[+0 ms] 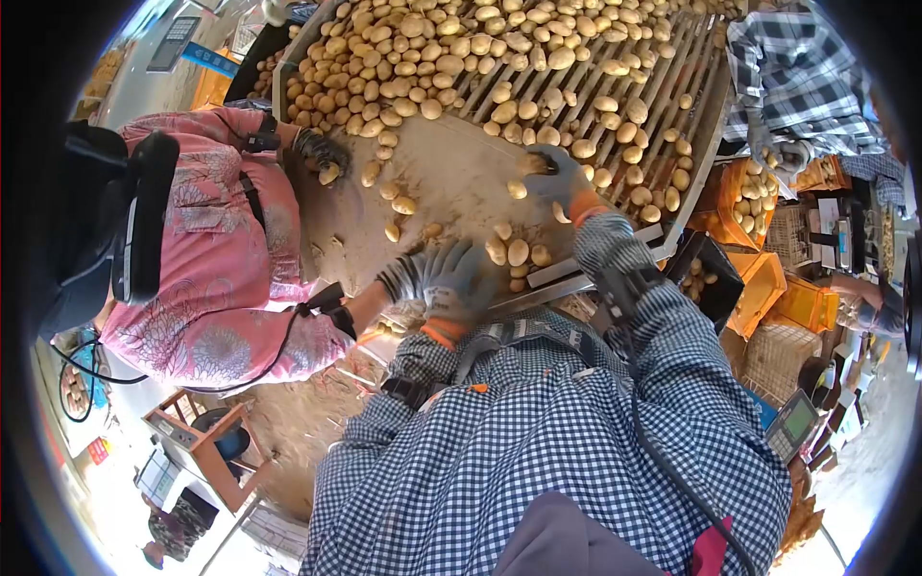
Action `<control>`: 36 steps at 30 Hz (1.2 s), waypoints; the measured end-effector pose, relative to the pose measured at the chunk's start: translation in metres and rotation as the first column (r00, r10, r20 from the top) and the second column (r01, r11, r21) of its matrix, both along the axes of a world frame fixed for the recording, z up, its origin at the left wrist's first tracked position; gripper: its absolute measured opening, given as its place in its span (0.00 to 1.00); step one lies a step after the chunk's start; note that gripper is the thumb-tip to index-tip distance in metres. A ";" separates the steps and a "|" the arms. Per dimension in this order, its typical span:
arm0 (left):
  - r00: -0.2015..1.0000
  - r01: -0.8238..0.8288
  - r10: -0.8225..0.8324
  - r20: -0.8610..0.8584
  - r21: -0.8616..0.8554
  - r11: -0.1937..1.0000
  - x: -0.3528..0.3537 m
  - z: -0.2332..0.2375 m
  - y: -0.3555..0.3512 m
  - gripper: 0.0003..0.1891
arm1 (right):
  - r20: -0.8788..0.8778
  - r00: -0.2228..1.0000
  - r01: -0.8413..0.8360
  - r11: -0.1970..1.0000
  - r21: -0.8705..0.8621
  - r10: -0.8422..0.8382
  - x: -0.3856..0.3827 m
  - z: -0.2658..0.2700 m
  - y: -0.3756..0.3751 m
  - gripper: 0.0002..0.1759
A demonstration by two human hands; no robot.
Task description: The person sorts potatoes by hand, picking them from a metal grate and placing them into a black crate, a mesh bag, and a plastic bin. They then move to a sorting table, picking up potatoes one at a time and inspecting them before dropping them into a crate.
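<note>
My left hand (459, 280), in a grey glove with an orange cuff, is low over the sorting table near its front edge. Its fingers look stretched out and somewhat blurred, with no potato visible in them. Just right of it lies a small group of potatoes (519, 252). My right hand (559, 180), gloved the same way, reaches over the lower end of the slatted rack (576, 91). Its fingers are curled round a potato (531, 165), partly hidden by the glove. Many loose potatoes (413, 58) cover the rack and the far side of the table.
At left a co-worker in a pink top (211, 259) has one gloved hand (325, 156) on a potato; their striped glove (401, 278) is beside my left hand. Another person in a checked shirt (802, 82) works at right. Orange crates (754, 288) and a black bin (706, 274) stand nearby.
</note>
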State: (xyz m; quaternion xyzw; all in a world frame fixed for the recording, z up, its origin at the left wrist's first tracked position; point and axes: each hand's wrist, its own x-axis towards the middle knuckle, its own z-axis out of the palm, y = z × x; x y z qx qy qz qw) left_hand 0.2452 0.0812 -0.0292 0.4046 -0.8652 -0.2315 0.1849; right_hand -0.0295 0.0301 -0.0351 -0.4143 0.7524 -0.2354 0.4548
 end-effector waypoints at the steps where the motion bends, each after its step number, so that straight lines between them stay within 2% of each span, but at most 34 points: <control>1: 0.999 -0.033 0.033 -0.025 -0.011 0.999 0.002 0.003 0.003 0.25 | 0.481 0.871 0.181 0.974 -0.135 -0.096 -0.005 -0.012 0.012 0.32; 2: 0.997 -0.067 0.066 -0.052 -0.019 0.998 0.001 0.003 0.007 0.24 | 0.848 0.524 0.399 0.903 -0.159 -0.082 -0.005 -0.010 0.023 0.32; 3: 0.992 -0.068 0.064 -0.106 -0.032 0.997 -0.005 -0.001 0.008 0.22 | 0.929 0.364 0.449 0.887 -0.106 -0.074 -0.007 -0.007 0.036 0.33; 4: 0.992 -0.058 0.055 -0.111 -0.021 0.998 -0.016 -0.001 0.009 0.22 | 0.926 0.368 0.458 0.884 -0.099 -0.087 -0.006 -0.004 0.048 0.33; 6: 0.985 0.128 -0.125 -0.122 0.023 0.991 -0.049 0.011 0.007 0.19 | 0.991 0.132 0.492 0.867 -0.084 0.022 -0.007 0.004 0.070 0.36; 7: 0.962 0.213 -0.215 -0.167 -0.027 0.977 -0.069 0.016 0.005 0.17 | 0.986 0.152 0.502 0.854 -0.137 0.069 -0.006 0.010 0.080 0.33; 8: 0.958 0.226 -0.226 -0.179 -0.023 0.974 -0.088 0.008 0.007 0.17 | 0.985 0.163 0.512 0.848 -0.137 0.061 -0.006 0.020 0.090 0.33; 10: 0.894 0.437 -0.443 0.068 0.079 0.896 -0.128 -0.011 0.014 0.17 | 0.991 0.020 0.549 0.827 -0.124 0.136 -0.008 0.038 0.107 0.31; 11: 0.821 0.474 -0.518 0.240 0.220 0.853 -0.147 0.000 0.019 0.17 | 0.995 0.083 0.617 0.781 -0.096 0.057 -0.008 0.039 0.114 0.31; 12: 0.818 0.485 -0.527 0.230 0.217 0.847 -0.160 -0.003 0.027 0.17 | 0.994 0.094 0.624 0.775 -0.101 0.054 -0.013 0.041 0.123 0.31; 14: 0.838 0.413 -0.484 0.253 0.286 0.865 -0.178 -0.020 0.045 0.16 | 0.989 -0.079 0.623 0.781 -0.050 0.126 -0.020 0.050 0.138 0.31; 15: 0.737 0.448 -0.526 0.423 0.276 0.850 -0.181 -0.030 0.049 0.19 | 0.998 -0.052 0.640 0.768 0.013 0.027 -0.024 0.060 0.148 0.33; 16: 0.735 0.456 -0.531 0.421 0.273 0.847 -0.185 -0.024 0.049 0.19 | 0.998 -0.047 0.646 0.763 0.009 0.028 -0.026 0.064 0.155 0.33; 18: 0.842 0.170 -0.350 0.410 0.415 0.894 -0.193 -0.015 0.045 0.28 | 0.997 0.016 0.677 0.733 -0.069 0.079 -0.031 0.071 0.168 0.35; 19: 0.798 0.165 -0.378 0.470 0.433 0.886 -0.196 -0.013 0.039 0.39 | 0.998 -0.003 0.664 0.746 -0.045 0.062 -0.035 0.079 0.172 0.34; 20: 0.795 0.172 -0.382 0.471 0.429 0.887 -0.201 -0.012 0.033 0.39 | 0.998 -0.002 0.670 0.741 -0.049 0.067 -0.037 0.080 0.176 0.34; 22: 0.797 0.051 -0.403 0.450 0.615 0.787 -0.207 -0.006 0.023 0.46 | 0.904 0.420 0.669 0.700 -0.249 -0.081 -0.039 0.079 0.182 0.33; 24: 0.774 0.037 -0.433 0.462 0.649 0.760 -0.206 0.000 0.019 0.49 | 0.901 0.422 0.688 0.683 -0.245 -0.102 -0.042 0.082 0.184 0.33; 26: 0.822 0.068 -0.403 0.402 0.634 0.771 -0.201 -0.022 0.023 0.48 | 0.848 0.518 0.659 0.684 -0.311 -0.113 -0.046 0.079 0.185 0.32; 30: 0.866 0.063 -0.311 0.392 0.531 0.845 -0.193 -0.047 0.035 0.44 | 0.852 0.511 0.638 0.713 -0.290 -0.111 -0.051 0.071 0.186 0.32; 32: 0.869 -0.035 -0.273 0.414 0.601 0.799 -0.186 -0.044 0.040 0.34 | 0.892 0.449 0.660 0.694 -0.287 -0.058 -0.051 0.064 0.183 0.33; 33: 0.871 -0.086 -0.227 0.436 0.589 0.804 -0.179 -0.040 0.038 0.34 | 0.912 0.411 0.654 0.704 -0.277 -0.023 -0.052 0.061 0.182 0.35; 34: 0.899 0.028 -0.286 0.333 0.606 0.795 -0.171 -0.029 0.038 0.30 | 0.928 0.373 0.624 0.734 -0.267 0.020 -0.058 0.059 0.181 0.35; 35: 0.911 0.139 -0.343 0.229 0.612 0.779 -0.158 -0.017 0.038 0.27 | 0.935 0.353 0.642 0.730 -0.232 -0.013 -0.060 0.053 0.181 0.36; 36: 0.920 0.076 -0.293 0.260 0.614 0.786 -0.144 -0.003 0.038 0.27 | 0.943 0.330 0.616 0.745 -0.256 0.051 -0.066 0.046 0.183 0.36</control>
